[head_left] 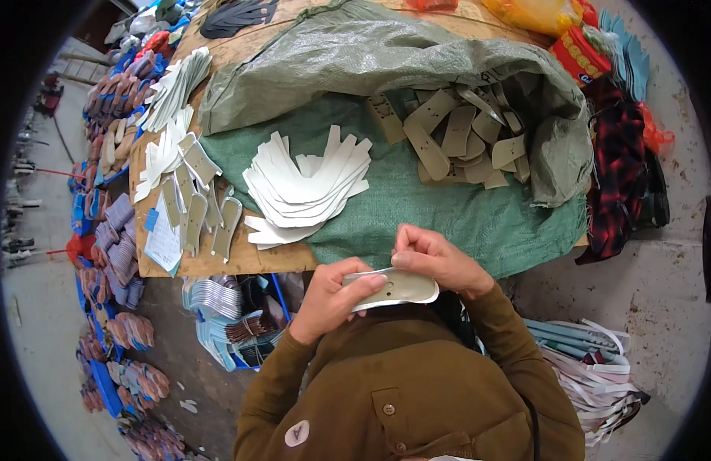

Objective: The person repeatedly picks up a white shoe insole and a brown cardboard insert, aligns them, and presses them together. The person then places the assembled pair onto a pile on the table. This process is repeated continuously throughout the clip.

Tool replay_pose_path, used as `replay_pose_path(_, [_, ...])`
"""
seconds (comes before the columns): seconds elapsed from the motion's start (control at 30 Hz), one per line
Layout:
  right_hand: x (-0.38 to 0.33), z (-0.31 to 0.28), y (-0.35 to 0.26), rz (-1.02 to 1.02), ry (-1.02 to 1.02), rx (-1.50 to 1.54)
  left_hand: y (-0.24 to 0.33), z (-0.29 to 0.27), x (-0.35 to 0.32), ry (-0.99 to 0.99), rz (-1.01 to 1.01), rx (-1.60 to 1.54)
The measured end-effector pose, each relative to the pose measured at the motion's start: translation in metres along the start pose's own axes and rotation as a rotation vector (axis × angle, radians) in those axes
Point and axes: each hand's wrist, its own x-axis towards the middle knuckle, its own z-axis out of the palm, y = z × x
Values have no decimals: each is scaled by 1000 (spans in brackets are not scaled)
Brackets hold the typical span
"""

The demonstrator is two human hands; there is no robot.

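My left hand point(332, 296) grips a beige shoe insole board point(407, 287) just in front of my body, thumb across its top face. The board is curved, has small holes, and shows a white edging along its rim. Above the board's far edge, my right hand point(441, 263) is closed in a pinch; what lies between the fingertips is too small to make out. Beyond my hands lies a fanned stack of white curved strips point(305, 188). To its right, loose beige insole boards point(463, 138) spill from a woven sack point(355, 58).
White-edged boards point(192, 219) lie at the table's left, beside a paper sheet point(165, 240) and more white strips point(178, 84). Below the table stands a blue crate point(278, 296) of stacked pieces. Bundled straps point(590, 376) sit on the floor at right; stacked shoe parts point(121, 253) line the left.
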Motion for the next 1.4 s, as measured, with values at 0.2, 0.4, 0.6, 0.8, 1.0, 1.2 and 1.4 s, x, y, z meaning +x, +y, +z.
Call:
replay_pose_path(0.2, [3, 4, -13, -66, 40, 166, -5, 11, 1, 170, 76, -64])
replay_pose_path(0.4, [7, 9, -26, -83, 91, 148, -14, 24, 7, 291, 176, -193])
replay_pose_path(0.6, [14, -2, -36, -19, 48, -129, -15, 4, 16, -91, 18, 1])
replay_pose_path(0.8, [15, 6, -38, -150, 123, 80, -4, 25, 12, -1, 83, -2])
replay_pose_path(1.0, [26, 2, -11, -291, 293, -279, -28, 38, 14, 255, 341, 244])
replay_pose_path(1.2, [42, 38, 47, -447, 414, -4, -40, 34, 18, 354, 382, 162])
replay_pose_path(1.4, [32, 50, 16, -426, 217, 150, -44, 27, 18, 176, 215, -213])
